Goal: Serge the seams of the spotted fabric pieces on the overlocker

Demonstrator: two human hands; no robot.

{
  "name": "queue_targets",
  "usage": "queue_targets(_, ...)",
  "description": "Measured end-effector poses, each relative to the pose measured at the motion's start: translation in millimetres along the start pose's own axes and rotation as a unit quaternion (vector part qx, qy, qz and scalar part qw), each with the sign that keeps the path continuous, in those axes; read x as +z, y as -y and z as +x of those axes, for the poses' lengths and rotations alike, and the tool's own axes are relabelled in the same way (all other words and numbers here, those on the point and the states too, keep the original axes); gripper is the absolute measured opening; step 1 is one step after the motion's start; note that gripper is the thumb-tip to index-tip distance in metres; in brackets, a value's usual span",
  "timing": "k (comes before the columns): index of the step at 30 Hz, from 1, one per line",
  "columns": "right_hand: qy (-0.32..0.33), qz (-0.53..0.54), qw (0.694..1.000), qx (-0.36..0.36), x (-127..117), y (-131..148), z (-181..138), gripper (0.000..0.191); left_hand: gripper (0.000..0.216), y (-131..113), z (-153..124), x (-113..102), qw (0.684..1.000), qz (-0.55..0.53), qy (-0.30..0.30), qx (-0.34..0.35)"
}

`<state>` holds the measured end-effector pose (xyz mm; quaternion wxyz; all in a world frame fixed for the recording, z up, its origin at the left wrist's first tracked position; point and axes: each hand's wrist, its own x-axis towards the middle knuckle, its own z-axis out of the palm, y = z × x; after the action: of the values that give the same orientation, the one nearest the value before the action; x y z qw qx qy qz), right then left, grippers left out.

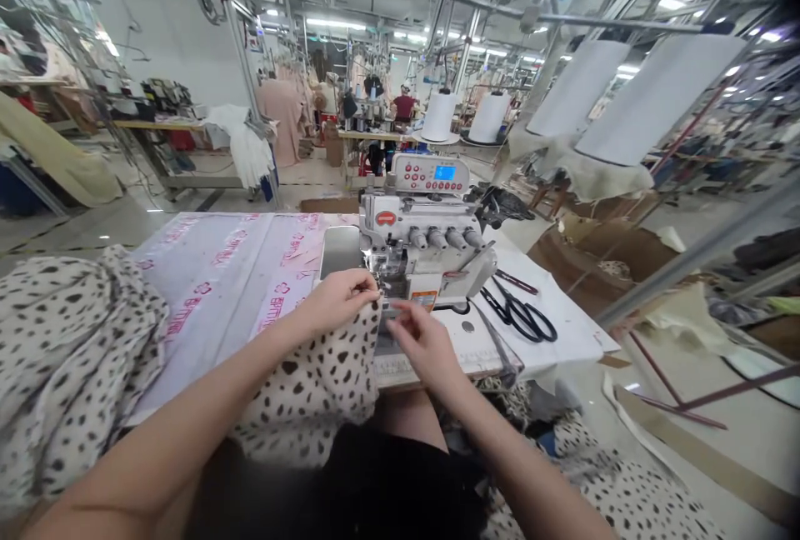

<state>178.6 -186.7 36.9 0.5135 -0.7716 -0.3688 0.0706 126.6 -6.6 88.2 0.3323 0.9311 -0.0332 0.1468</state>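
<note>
A white overlock sewing machine (425, 248) stands on the table (212, 273) in front of me. My left hand (341, 297) is closed on the top edge of a cream fabric with black spots (312, 382), holding it up against the machine's needle area. My right hand (425, 344) rests just right of that, fingers bent and pinched near the presser foot, touching the fabric edge. The spotted fabric hangs down from the table edge over my lap.
Black scissors (522, 315) lie on the table right of the machine. A heap of the same spotted fabric (62, 357) sits at the left, more on the floor at right (625, 490). Large white thread cones (656, 94) hang above. A person works at a far table.
</note>
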Motion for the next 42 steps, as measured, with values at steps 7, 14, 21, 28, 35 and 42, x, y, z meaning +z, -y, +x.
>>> queue_targets(7,0.034,0.143,0.989,-0.004,2,-6,52,0.02,0.013,3,7,0,1.0,0.0,0.017,-0.021)
queue_targets(14,0.002,0.112,0.993,0.048,4,-4,64,0.013,0.016,-5,-4,5,0.996,0.064,-0.049,-0.041)
queue_targets(21,-0.068,0.036,0.996,0.055,10,-6,70,0.008,0.006,3,11,10,0.989,0.101,-0.093,-0.06)
queue_targets(28,-0.113,-0.194,0.974,0.016,16,3,69,0.009,0.008,12,26,9,0.987,0.106,-0.091,-0.08)
queue_targets(35,-0.082,-0.043,0.99,-0.104,11,-21,22,0.015,0.027,13,7,-3,0.986,0.108,-0.098,-0.078)
queue_targets(42,0.122,-0.046,0.985,-0.115,24,-41,-37,0.011,0.077,38,-89,-1,0.952,-0.028,-0.002,-0.305)
